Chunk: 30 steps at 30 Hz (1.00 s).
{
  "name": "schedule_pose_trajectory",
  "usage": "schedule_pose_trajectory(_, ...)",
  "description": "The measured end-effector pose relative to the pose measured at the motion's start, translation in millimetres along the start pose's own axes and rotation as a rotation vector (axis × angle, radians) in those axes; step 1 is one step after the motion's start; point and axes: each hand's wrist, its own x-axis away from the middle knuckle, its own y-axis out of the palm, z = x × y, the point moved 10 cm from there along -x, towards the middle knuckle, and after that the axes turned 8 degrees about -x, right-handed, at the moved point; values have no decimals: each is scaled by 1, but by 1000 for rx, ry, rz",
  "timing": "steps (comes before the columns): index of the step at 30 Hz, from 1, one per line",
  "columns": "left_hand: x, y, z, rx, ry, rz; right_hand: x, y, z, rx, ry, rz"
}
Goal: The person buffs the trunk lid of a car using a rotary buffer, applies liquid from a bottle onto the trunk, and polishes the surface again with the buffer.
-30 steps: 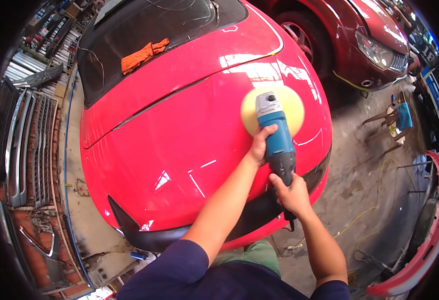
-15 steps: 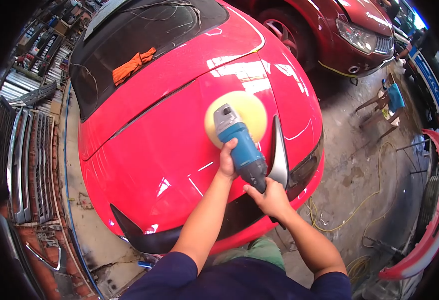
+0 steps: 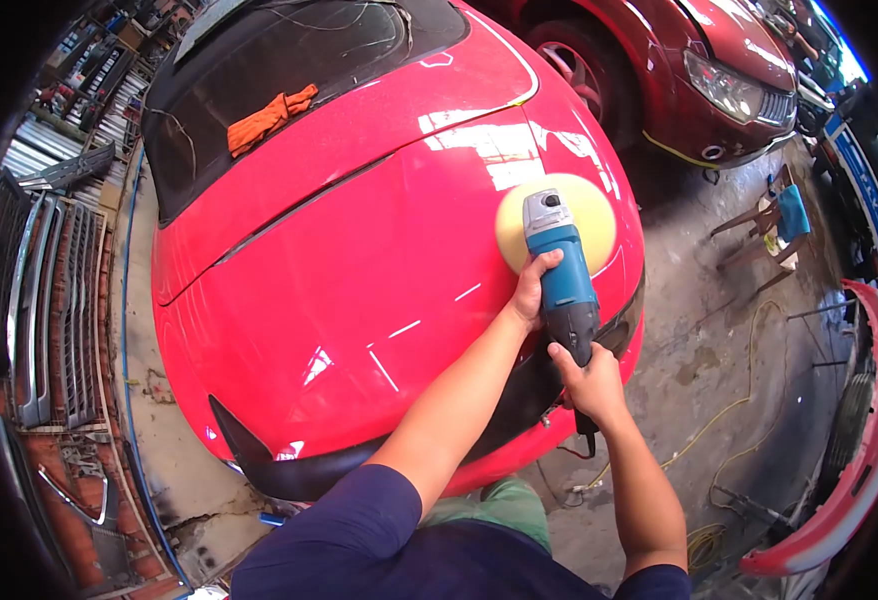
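Head view: pad [image 3: 597, 222] partly behind polisher [image 3: 571, 278].

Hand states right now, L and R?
Left hand: closed, holding the blue polisher by its body.
Right hand: closed, holding the same blue polisher at its dark rear end.

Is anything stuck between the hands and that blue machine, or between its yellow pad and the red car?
Nothing that I can see. The left hand and right hand hold the blue machine directly, and its yellow pad sits over the red car, though underneath is hidden. The orange cloth lies well away.
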Motion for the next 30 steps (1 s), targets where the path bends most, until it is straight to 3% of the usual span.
schedule_pose_trajectory(4,26,-12,17,1,-14,-30,15,23,-7,-43,25,-70)
schedule_pose_trajectory(6,53,-22,36,4,22,27,14,47,5,53,-147,-49)
schedule_pose_trajectory(8,86,-33,55,3,25,60,27,72,0,122,-188,-82)
schedule_pose_trajectory(16,223,-131,103,-203,82,411,90,174,-2,-136,-72,-435)
schedule_pose_trajectory(20,282,-157,119,-276,121,480,122,218,9,-244,3,-607)
schedule_pose_trajectory(24,288,-150,121,-358,75,533,130,222,16,-358,87,-634)
schedule_pose_trajectory(27,250,-152,106,-401,24,524,119,208,28,-443,146,-579)
schedule_pose_trajectory(30,198,-108,102,-367,30,403,103,180,29,-548,205,-471)
